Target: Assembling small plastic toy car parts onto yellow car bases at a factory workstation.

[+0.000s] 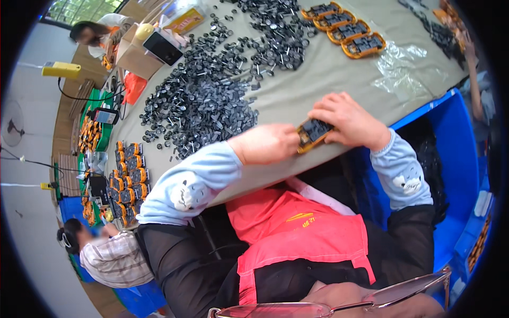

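Observation:
Over the near edge of the table I hold an orange toy car body with a black underside (314, 130), black side up. My right hand (352, 121) wraps round its right end, with the thumb on the near side. The fingers of my left hand (269, 143) are pinched together at its left end; whether a small part is between them is hidden. Left of my hands spreads a heap of small dark flat pieces (212, 108). Black wheels with metal axles (275, 34) lie in a pile behind it.
Several similar car bodies (347, 32) stand in a row at the far right, beside clear plastic film (403, 66). More car bodies (127, 180) are grouped at the left. A blue bin (456, 159) stands at my right. Co-workers (114, 257) sit at the left and far sides.

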Action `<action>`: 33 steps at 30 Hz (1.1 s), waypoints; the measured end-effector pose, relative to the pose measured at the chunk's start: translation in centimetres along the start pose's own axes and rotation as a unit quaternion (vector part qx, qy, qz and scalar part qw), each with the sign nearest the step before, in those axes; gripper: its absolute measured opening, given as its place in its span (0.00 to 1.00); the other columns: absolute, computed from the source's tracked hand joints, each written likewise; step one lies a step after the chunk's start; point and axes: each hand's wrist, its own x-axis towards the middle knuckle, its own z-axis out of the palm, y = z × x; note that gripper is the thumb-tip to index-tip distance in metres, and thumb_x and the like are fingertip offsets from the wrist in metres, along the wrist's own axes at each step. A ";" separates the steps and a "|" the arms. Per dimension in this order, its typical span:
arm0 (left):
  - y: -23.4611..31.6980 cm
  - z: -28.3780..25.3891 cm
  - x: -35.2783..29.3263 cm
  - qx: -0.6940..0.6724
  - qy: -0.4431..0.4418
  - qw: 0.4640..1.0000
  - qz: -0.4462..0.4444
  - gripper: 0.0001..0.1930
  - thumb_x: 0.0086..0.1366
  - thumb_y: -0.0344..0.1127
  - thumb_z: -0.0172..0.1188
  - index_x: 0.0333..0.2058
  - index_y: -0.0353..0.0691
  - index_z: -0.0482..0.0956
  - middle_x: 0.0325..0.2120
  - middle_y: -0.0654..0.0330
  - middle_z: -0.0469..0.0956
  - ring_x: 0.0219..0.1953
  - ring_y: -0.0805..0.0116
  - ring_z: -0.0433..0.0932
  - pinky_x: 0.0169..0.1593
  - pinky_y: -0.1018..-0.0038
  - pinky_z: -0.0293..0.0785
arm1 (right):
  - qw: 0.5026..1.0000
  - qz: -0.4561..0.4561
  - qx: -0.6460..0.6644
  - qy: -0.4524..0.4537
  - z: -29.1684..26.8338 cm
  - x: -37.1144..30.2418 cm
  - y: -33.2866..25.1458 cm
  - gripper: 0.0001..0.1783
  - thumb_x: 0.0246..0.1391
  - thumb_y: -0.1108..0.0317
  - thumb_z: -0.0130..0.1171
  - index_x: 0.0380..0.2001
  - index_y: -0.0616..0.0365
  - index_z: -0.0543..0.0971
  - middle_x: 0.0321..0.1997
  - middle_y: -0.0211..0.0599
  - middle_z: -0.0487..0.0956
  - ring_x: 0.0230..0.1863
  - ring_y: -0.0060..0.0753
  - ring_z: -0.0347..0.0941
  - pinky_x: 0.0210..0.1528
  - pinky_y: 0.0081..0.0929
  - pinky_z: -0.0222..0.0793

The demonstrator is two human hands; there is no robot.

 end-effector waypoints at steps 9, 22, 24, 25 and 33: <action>2.9 1.6 -3.5 0.015 0.061 0.996 -0.061 0.07 0.56 0.33 0.57 0.33 0.39 0.76 0.36 0.58 0.74 0.37 0.60 0.74 0.41 0.69 0.78 | 1.000 0.009 0.020 -0.003 1.2 0.4 -3.0 0.37 0.34 0.62 0.77 0.53 0.53 0.77 0.51 0.36 0.77 0.55 0.44 0.71 0.56 0.41 0.64; 7.7 2.0 -21.1 0.091 0.329 0.789 -0.510 0.05 0.59 0.26 0.63 0.35 0.39 0.81 0.36 0.56 0.78 0.40 0.53 0.78 0.44 0.62 0.76 | 0.996 0.026 -0.059 0.067 4.4 18.5 2.9 0.17 0.56 0.60 0.65 0.47 0.53 0.81 0.47 0.38 0.79 0.50 0.46 0.76 0.52 0.43 0.73; 7.2 2.9 -24.1 0.101 0.340 0.753 -0.554 0.04 0.61 0.26 0.63 0.35 0.39 0.81 0.35 0.55 0.78 0.39 0.52 0.79 0.42 0.63 0.77 | 0.992 0.035 -0.110 0.045 6.5 21.6 4.1 0.15 0.56 0.59 0.64 0.45 0.52 0.82 0.46 0.37 0.79 0.50 0.45 0.77 0.51 0.43 0.73; 6.8 3.0 -25.3 0.107 0.347 0.724 -0.587 0.04 0.62 0.26 0.63 0.36 0.39 0.82 0.35 0.54 0.78 0.38 0.51 0.79 0.41 0.63 0.77 | 0.985 0.057 -0.163 0.029 7.1 22.6 4.5 0.14 0.56 0.59 0.64 0.44 0.51 0.82 0.45 0.35 0.79 0.49 0.44 0.77 0.50 0.43 0.73; 0.0 3.0 -25.4 0.146 0.260 0.746 -0.595 0.09 0.60 0.29 0.63 0.41 0.43 0.82 0.40 0.56 0.77 0.44 0.53 0.77 0.47 0.59 0.77 | 0.974 0.167 -0.152 -0.020 8.8 25.8 3.1 0.17 0.54 0.49 0.64 0.35 0.50 0.85 0.39 0.34 0.85 0.43 0.42 0.82 0.47 0.44 0.70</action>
